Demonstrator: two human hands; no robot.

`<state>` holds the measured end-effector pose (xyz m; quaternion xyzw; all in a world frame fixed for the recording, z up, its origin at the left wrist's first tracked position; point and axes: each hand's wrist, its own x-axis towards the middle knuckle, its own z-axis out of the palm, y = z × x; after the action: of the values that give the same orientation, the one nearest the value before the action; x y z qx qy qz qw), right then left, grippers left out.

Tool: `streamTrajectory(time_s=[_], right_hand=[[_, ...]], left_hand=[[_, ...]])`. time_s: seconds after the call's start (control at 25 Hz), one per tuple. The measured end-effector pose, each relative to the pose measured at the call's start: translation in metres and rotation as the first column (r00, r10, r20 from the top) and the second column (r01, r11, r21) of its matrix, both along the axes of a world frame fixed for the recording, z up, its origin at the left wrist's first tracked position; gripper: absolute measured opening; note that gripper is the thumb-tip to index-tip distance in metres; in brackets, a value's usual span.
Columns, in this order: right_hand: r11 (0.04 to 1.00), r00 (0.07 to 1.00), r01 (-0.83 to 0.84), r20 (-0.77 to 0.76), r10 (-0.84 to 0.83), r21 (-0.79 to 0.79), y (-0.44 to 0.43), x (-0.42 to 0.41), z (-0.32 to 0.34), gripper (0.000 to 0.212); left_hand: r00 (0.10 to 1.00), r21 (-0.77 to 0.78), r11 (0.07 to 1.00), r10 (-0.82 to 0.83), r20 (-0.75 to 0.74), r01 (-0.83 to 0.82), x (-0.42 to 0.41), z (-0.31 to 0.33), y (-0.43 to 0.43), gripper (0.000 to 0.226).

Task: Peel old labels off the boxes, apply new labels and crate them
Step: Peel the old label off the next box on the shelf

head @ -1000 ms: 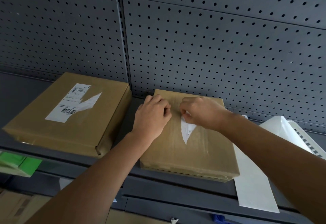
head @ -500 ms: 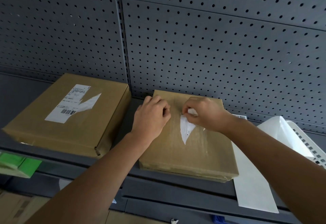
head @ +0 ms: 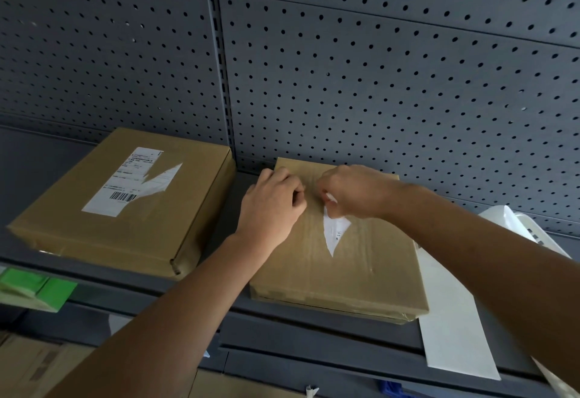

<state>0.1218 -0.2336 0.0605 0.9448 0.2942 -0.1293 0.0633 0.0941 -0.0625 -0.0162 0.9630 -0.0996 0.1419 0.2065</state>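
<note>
A flat brown box [head: 361, 272] lies on the grey shelf in the middle of the view. A torn white scrap of old label [head: 334, 231] still sticks to its top. My right hand [head: 354, 192] pinches the upper end of that scrap with curled fingers. My left hand [head: 271, 206] rests on the box's far left part, fingers curled under, beside the right hand. A second, larger brown box [head: 125, 234] sits to the left, with a partly torn white barcode label [head: 125, 184] on its lid.
A white sheet [head: 452, 328] lies on the shelf under the box's right edge and overhangs the front. A white crate with a plastic bag [head: 514, 225] is at the far right. Grey pegboard [head: 376, 84] backs the shelf. A green item [head: 34, 288] shows lower left.
My right hand has shifted slightly on the label scrap, its fingers curling back over the top end. The left hand and both boxes stay where they were.
</note>
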Motion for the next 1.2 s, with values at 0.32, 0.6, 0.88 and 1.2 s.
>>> streamTrajectory(time_s=[0.32, 0.6, 0.88, 1.2], right_hand=[[0.952, 0.992, 0.121, -0.016, -0.122, 0.281, -0.018, -0.016, -0.003, 0.006], [0.967, 0.990, 0.109, 0.062, -0.126, 0.229, -0.018, -0.020, 0.003, 0.010], [1.000, 0.999, -0.006, 0.038, 0.005, 0.024, -0.002, -0.003, 0.001, 0.008], [0.983, 0.998, 0.060, 0.010, -0.063, 0.173, -0.011, -0.009, -0.001, 0.004]], left_hand=[[1.000, -0.020, 1.000, -0.004, 0.000, 0.004, 0.000, 0.000, 0.002, 0.019], [1.000, -0.007, 1.000, -0.005, 0.007, 0.005, -0.001, 0.001, 0.000, 0.020], [1.000, 0.022, 1.000, 0.001, -0.008, -0.001, -0.001, 0.001, 0.000, 0.019], [1.000, -0.010, 1.000, -0.002, -0.011, 0.002, 0.000, 0.001, 0.001, 0.021]])
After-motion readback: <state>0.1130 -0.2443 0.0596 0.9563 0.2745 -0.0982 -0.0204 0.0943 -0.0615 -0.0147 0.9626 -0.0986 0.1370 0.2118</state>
